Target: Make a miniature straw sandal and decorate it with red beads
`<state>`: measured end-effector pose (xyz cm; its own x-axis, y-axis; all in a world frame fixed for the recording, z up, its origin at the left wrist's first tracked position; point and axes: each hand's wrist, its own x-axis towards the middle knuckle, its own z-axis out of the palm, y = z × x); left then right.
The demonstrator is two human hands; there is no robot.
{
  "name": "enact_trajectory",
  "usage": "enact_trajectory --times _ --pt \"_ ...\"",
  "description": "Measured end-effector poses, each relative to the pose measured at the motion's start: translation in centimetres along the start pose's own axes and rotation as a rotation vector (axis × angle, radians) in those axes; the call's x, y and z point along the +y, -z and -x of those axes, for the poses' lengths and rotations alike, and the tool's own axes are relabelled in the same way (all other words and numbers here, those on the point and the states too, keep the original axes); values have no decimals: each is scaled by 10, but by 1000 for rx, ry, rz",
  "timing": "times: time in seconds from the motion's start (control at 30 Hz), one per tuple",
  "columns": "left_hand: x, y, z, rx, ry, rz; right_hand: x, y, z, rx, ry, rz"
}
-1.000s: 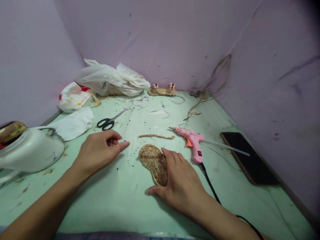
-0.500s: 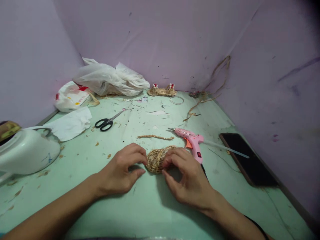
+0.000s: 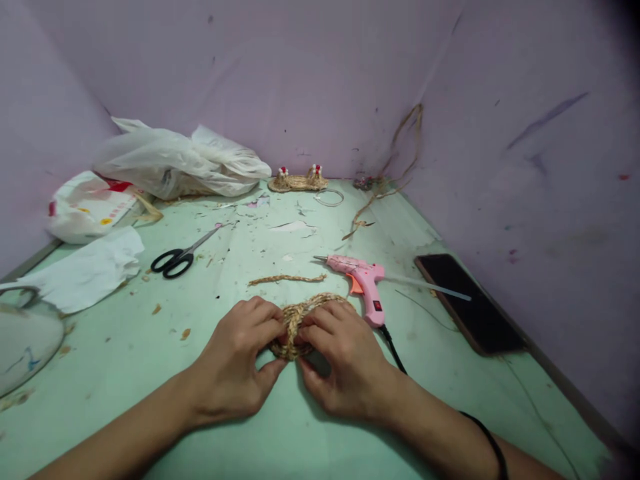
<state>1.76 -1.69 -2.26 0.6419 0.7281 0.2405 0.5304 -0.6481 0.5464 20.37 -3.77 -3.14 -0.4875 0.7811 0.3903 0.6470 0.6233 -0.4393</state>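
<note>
Though littered, lilac-walled table (image 3: 125,360), straw coil (image 3: 303,309).

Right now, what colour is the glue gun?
The glue gun is pink with an orange trigger, seen best in the head view.

Single head cam: looks fwd & down on table (image 3: 125,360), close above left hand (image 3: 235,367), right hand (image 3: 340,360).

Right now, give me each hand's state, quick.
Left hand: closed, pinching the straw sole.
Right hand: closed, pinching the same straw sole.
</note>
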Motion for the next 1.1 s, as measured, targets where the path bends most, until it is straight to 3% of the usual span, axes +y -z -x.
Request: enact_trajectory --times 0.47,0.7,1.1 --pt "0 -7 2 104 -18 -50 -1 -3 -2 30 35 108" --pt "1 -6 1 100 -24 -52 2 8 0 -109 17 15" --pt "2 -6 3 96 -36 -85 5 -1 -3 -3 33 36"
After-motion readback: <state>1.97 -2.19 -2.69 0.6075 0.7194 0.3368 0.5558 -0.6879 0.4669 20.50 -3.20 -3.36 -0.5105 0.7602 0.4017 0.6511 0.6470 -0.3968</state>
